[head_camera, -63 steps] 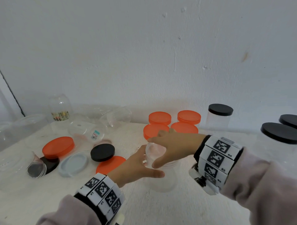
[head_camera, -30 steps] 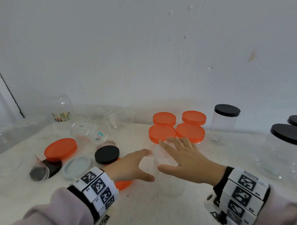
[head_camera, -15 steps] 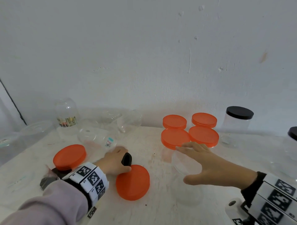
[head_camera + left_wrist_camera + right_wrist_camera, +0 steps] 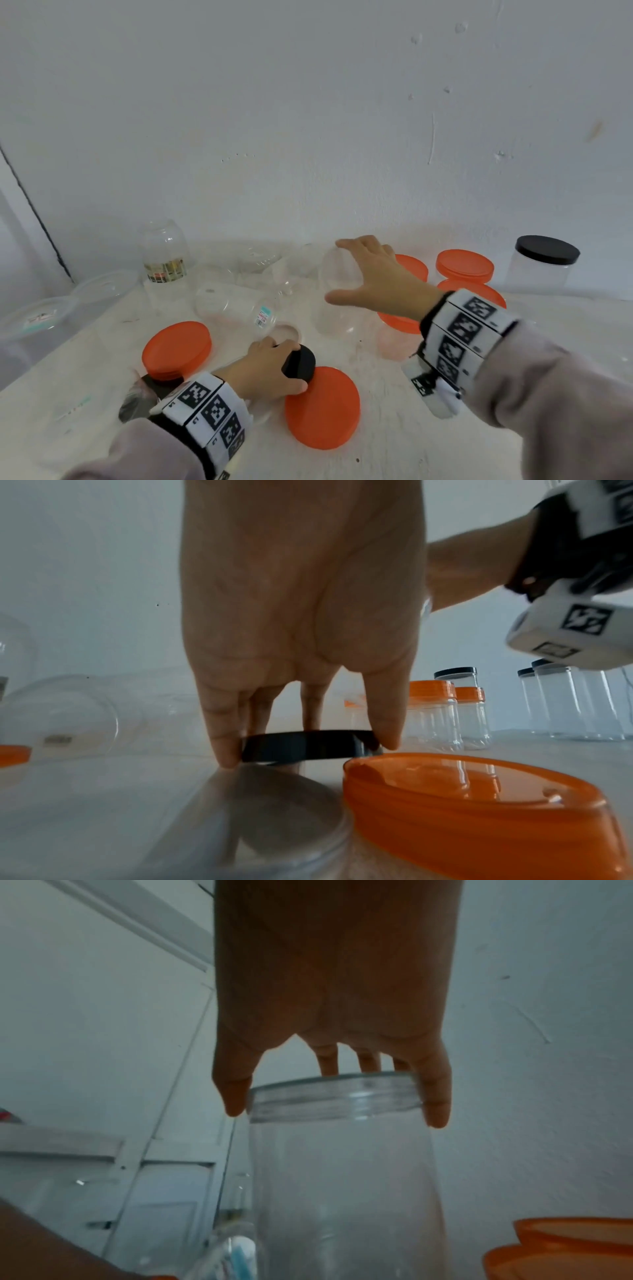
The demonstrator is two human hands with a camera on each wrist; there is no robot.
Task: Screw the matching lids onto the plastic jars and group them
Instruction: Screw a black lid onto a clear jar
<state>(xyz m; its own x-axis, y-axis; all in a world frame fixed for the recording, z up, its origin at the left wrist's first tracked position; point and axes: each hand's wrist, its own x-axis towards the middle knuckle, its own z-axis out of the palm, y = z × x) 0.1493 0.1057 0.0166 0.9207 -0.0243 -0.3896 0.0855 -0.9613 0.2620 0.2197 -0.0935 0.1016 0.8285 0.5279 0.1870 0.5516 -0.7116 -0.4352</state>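
Clear jar [image 4: 342, 1177] showing smooth transparent plastic; black lid [image 4: 304, 746] and orange lid [image 4: 479, 804] gleaming glossy; tabletop [image 4: 394, 455] looking matt, rough.

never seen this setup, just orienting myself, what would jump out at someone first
The bright orange lids: a big loose one lies near the table's front, and a cluster of orange-lidded jars stands at the back right. In the middle, the right hand grips the rim of an open clear jar from above. The left hand pinches a small black lid beside the loose orange lid.
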